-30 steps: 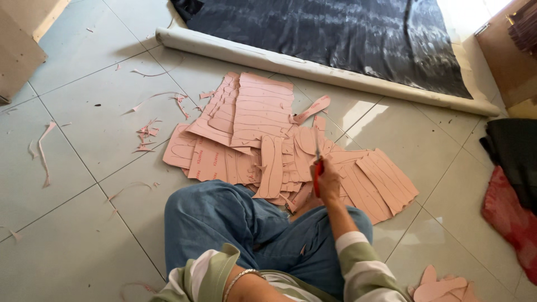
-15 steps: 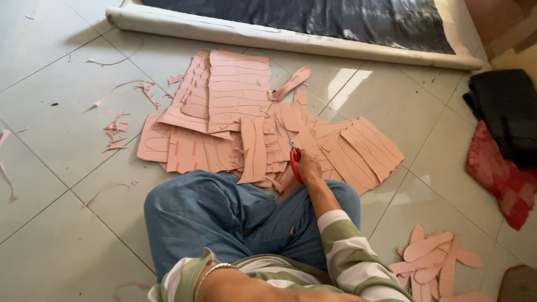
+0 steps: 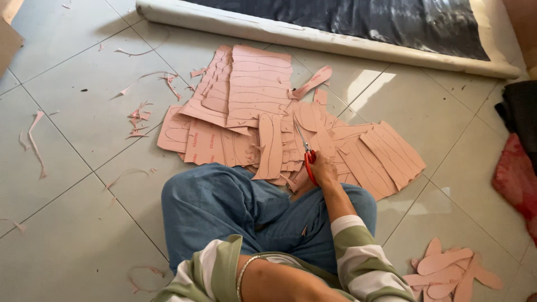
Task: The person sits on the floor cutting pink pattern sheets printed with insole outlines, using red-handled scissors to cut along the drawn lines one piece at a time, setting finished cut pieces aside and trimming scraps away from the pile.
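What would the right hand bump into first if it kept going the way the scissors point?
Probably the pink sheets. The right hand holds red scissors whose blades already lie over that pile, pointing up and a little left. Beyond lies the white roll, though depth is hard to judge.

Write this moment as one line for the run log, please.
right hand: holds red scissors over pink sheets | left hand: out of view | cut soles: floor, right | posture: seated on floor

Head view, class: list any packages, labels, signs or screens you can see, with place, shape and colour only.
No packages, signs or screens.
Printed marks: small reddish print on the pink sheets, left of the right hand holding red-handled scissors.
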Motion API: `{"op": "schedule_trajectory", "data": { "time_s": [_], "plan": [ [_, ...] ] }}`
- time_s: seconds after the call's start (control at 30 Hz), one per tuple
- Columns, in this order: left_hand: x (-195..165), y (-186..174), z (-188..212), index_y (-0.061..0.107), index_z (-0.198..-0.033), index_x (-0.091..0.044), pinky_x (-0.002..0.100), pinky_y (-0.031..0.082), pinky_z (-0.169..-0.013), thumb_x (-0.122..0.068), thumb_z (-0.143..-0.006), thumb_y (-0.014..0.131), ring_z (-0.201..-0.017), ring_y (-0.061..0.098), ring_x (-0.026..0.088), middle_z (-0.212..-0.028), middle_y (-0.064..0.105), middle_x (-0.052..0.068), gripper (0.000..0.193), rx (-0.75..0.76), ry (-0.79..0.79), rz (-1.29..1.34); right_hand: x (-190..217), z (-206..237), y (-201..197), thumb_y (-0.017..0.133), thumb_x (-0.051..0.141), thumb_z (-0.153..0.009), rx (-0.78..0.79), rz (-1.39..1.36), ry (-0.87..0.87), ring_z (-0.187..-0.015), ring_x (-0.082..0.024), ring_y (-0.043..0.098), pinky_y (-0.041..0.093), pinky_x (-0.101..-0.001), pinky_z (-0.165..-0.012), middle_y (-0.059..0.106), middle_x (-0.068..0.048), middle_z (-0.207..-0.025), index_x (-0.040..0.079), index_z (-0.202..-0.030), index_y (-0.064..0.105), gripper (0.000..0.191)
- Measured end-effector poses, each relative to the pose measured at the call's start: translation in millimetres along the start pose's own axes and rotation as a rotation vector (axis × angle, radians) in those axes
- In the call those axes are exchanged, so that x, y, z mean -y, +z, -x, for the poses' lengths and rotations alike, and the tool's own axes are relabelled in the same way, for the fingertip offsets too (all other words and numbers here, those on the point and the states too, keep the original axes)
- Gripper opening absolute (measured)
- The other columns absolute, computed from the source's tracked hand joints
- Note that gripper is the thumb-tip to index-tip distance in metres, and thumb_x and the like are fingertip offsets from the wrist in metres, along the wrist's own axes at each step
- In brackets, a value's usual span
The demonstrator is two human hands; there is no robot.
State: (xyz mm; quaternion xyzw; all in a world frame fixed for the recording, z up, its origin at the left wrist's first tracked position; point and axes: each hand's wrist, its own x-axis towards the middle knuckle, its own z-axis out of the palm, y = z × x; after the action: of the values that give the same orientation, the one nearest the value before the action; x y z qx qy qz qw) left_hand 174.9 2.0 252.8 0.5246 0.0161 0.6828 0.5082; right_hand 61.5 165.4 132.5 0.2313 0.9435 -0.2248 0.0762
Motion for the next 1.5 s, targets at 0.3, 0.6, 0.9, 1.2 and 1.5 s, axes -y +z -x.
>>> {"op": "schedule_trajectory", "data": {
  "time_s": [0.3, 0.6, 0.9, 1.2, 1.5],
  "plan": [
    [22, -40, -9, 0.065, -0.134, 0.002, 0.035, 0.048, -0.112, -0.033, -0.112, 0.043, -0.124, 0.065, 0.024, -0.131, 0.070, 0.017, 0.046, -0.024, -0.161, -0.094, 0, 2, -4, 0.064, 0.039, -0.093, 0.007, 0.003, 0.005, -0.106, -0.041, 0.068, 0.052, -0.0510, -0.090, 0.072, -0.024, -0.109, 0.011, -0.120, 0.067, 0.039],
    [-30, -179, 107, 0.036, -0.146, 0.000, 0.044, 0.046, -0.105, -0.039, -0.089, 0.071, -0.128, 0.055, 0.037, -0.140, 0.052, 0.027, 0.078, -1.648, -1.007, -1.455, 1, 2, -4, 0.062, 0.043, -0.094, 0.044, 0.010, 0.022, -0.111, -0.041, 0.066, 0.051, -0.0500, -0.094, 0.071, -0.024, -0.114, 0.011, -0.123, 0.065, 0.044],
    [-16, -184, 117, 0.044, -0.145, -0.003, 0.046, 0.050, -0.098, -0.020, -0.081, 0.083, -0.120, 0.060, 0.039, -0.129, 0.063, 0.024, 0.077, -1.725, -1.008, -1.334, -7, -4, 6, 0.074, 0.051, -0.084, 0.128, -0.011, -0.004, -0.102, -0.036, 0.069, 0.052, -0.0462, -0.089, 0.073, -0.022, -0.103, 0.007, -0.114, 0.070, 0.054],
    [-49, -191, 118, 0.067, -0.122, -0.007, 0.029, 0.055, -0.073, -0.006, -0.093, 0.068, -0.081, 0.062, 0.016, -0.099, 0.069, 0.008, 0.029, -1.456, -0.247, -1.112, 11, -24, 5, 0.072, 0.030, -0.087, 0.204, -0.649, -0.077, -0.062, -0.019, 0.061, 0.048, -0.0358, -0.057, 0.064, -0.008, -0.071, 0.000, -0.089, 0.066, 0.030],
    [-70, -192, 144, 0.058, -0.131, -0.006, 0.029, 0.056, -0.060, -0.008, -0.100, 0.058, -0.066, 0.061, 0.013, -0.083, 0.060, 0.006, 0.031, -1.320, -0.126, -0.626, 23, -44, 45, 0.070, 0.025, -0.091, 0.030, -0.717, -0.279, -0.064, -0.014, 0.054, 0.045, -0.0314, -0.059, 0.058, -0.006, -0.070, -0.001, -0.089, 0.065, 0.026]
  ]
}}
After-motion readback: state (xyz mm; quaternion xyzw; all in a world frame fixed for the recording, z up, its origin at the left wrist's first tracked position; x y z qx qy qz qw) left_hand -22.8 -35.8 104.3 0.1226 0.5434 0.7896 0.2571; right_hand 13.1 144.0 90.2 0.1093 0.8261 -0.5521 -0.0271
